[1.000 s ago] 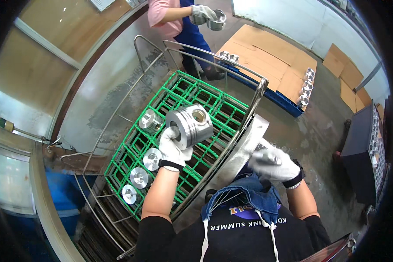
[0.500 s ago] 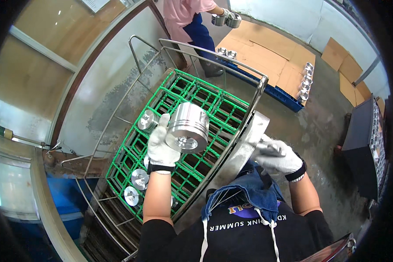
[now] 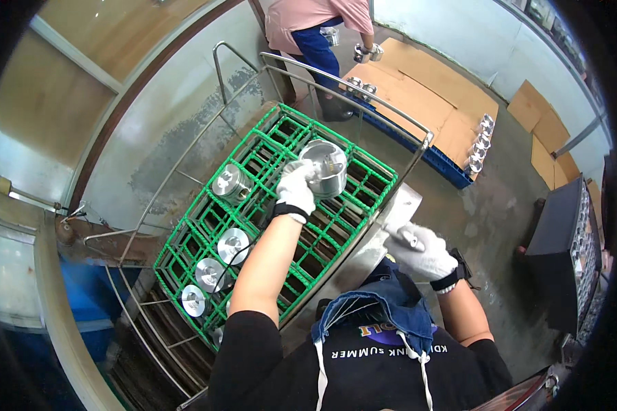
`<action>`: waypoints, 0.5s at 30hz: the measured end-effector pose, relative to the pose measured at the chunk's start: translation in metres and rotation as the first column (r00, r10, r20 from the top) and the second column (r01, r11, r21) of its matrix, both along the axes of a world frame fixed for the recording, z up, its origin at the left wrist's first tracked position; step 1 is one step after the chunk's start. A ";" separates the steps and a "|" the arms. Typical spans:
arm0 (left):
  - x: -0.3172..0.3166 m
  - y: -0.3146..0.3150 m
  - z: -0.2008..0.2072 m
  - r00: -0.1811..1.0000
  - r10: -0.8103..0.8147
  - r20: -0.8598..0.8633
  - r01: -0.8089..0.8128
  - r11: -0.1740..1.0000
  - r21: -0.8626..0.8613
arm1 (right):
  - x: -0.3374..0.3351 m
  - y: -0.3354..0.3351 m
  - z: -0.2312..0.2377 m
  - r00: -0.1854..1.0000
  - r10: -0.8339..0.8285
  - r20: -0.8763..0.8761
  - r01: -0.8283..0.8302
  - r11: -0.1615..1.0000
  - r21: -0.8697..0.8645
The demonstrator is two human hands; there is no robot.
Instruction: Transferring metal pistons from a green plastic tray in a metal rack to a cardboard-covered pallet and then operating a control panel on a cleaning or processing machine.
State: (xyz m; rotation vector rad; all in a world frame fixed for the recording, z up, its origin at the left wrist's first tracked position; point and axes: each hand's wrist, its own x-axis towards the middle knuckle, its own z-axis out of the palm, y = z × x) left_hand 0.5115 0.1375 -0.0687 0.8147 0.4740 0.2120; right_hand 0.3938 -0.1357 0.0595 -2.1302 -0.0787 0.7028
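Observation:
My left hand point(image 3: 297, 188), in a white glove, is closed round the near left side of a large silver piston point(image 3: 330, 179). The piston is at the far right part of a green wire rack point(image 3: 353, 236), its round face turned up. Whether it rests on the rack, I cannot tell. Several other pistons stand in the rack, among them one at the far left point(image 3: 232, 183) and one nearer me point(image 3: 234, 246). My right hand point(image 3: 421, 253), also gloved, is closed at the right of the rack; a small pale grey end shows in its fist, the rest hidden.
Metal rails point(image 3: 384, 103) surround the rack. Beyond, a person in pink point(image 3: 315, 27) bends over a cardboard-topped blue pallet point(image 3: 418, 82) with pistons along its edges, holding pistons. A dark crate point(image 3: 562, 240) of silver parts stands at right; a blue barrel point(image 3: 89, 294) stands at left.
My left hand has carried the piston away from me and rightward, and the piston's tilt has changed. My right hand has shifted slightly nearer. The other person has bent lower over the pallet.

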 end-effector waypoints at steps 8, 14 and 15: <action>-0.009 -0.005 0.035 0.990 0.021 -0.140 0.133 0.188 0.973 | 0.010 -0.013 -0.033 0.973 0.132 0.188 -0.099 0.980 -0.174; -0.138 -0.002 0.228 0.740 -0.552 0.383 -0.087 0.487 0.869 | 0.022 0.023 0.018 0.993 0.032 -0.118 -0.048 0.989 -0.138; -0.159 0.003 0.247 0.745 -0.507 0.433 -0.192 0.459 0.867 | 0.021 0.030 0.023 0.991 0.056 -0.121 -0.073 0.988 -0.140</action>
